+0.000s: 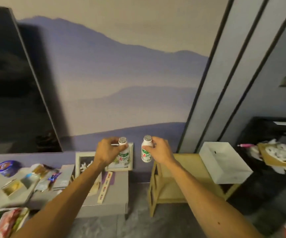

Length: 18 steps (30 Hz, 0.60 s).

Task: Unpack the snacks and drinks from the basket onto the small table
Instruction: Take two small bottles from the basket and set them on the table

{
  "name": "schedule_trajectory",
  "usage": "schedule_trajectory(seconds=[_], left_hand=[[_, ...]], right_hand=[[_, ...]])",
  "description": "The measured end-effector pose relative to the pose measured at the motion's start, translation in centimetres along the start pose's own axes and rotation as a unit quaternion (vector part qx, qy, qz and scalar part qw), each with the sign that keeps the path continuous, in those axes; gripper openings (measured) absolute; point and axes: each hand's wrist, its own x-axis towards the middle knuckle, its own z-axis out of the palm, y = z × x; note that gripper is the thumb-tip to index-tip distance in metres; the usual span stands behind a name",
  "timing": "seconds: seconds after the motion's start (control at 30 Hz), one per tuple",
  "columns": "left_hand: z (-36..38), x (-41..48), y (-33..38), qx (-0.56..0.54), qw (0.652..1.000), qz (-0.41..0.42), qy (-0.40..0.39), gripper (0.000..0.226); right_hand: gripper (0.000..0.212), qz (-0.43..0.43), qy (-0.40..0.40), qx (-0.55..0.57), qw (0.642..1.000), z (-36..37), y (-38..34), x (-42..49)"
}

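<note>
Both hands up at chest height, a small drink bottle in each. Left hand closed round the neck of the left bottle; right hand pinching the right bottle at its shoulder. Both upright, foil tops showing, held in the air and apart from each other.

Small wooden worktop sits below and right of the right hand, beside the grey cabinet. A white box takes up its far right end, so free space is only on the near-left part. Basket at lower left edge, packets still in it; only a corner shows.

Risks, as I judge them:
- Narrow bases, tall bodies. Set down fast or on the edge, either bottle could tip and roll to the floor.
- Left bottle hangs over the cabinet, not the worktop; lowering straight down puts it on the wrong surface, near the picture frame.
- Placing both together, hands may knock one bottle into the other.
</note>
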Motion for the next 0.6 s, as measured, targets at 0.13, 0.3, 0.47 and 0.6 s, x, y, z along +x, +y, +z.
schedule_trajectory(seconds=[0.13,0.3,0.47,0.6], left_hand=[[10.6,0.4,4.0,-0.012,0.999,0.018,-0.034,0.03],[21.1,1.6,7.0,-0.059,0.995,0.0,-0.084,0.031],[28.1,4.8,7.7,-0.055,0.989,0.004,-0.134,0.019],[33.1,9.1,7.1,-0.041,0.989,0.004,-0.145,0.024]], right_hand=[[0.03,0.037,0.023,0.002,0.999,-7.2,8.4,-0.6],[0.031,0.072,0.043,0.005,0.996,-14.0,15.3,-1.5],[0.031,0.106,0.076,0.015,0.991,-17.4,20.2,0.0],[0.027,0.135,0.079,0.02,0.987,-18.0,24.0,3.2]])
